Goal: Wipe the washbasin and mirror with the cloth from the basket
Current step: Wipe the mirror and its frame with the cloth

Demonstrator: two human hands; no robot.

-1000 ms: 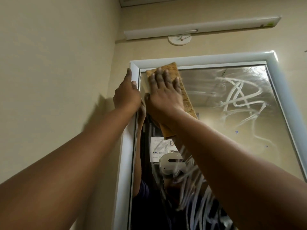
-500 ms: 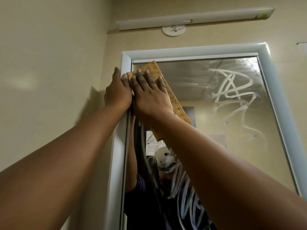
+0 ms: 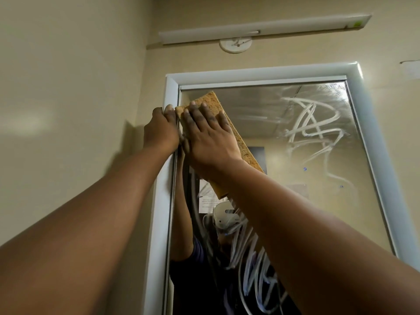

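**Cloth pressed flat to the mirror's upper left corner**

Your right hand [image 3: 208, 137] lies flat on the tan cloth [image 3: 229, 130], fingers [image 3: 197, 114] straight and slightly spread, pressing it against the glass of the mirror [image 3: 318, 160]. Nothing is curled round the cloth; the palm and fingers simply bear on it. The cloth is an oblong pad with a coarse, speckled surface, tilted so that its upper end sits near the mirror's top left corner and its lower end slants down to the right, passing beneath your wrist. Its upper left edge lies just beside the inner edge of the white frame [image 3: 170, 92].

Your left hand [image 3: 160, 130] grips the frame's left upright, fingers hooked round its edge, touching the right hand's fingertips at the corner. Both forearms reach up and inward from the lower corners of the view.

The glass carries white looping smears: one tangle at upper right [image 3: 311, 123], another band of streaks across the lower centre [image 3: 250, 258]. The mirror reflects your raised arms, a dark sleeve and a white headset [image 3: 225, 218].

The mirror is mounted on a beige wall [image 3: 68, 110]. Above it run a long white light fitting [image 3: 261, 29] and, just below that, a round white ceiling rose [image 3: 235, 44].
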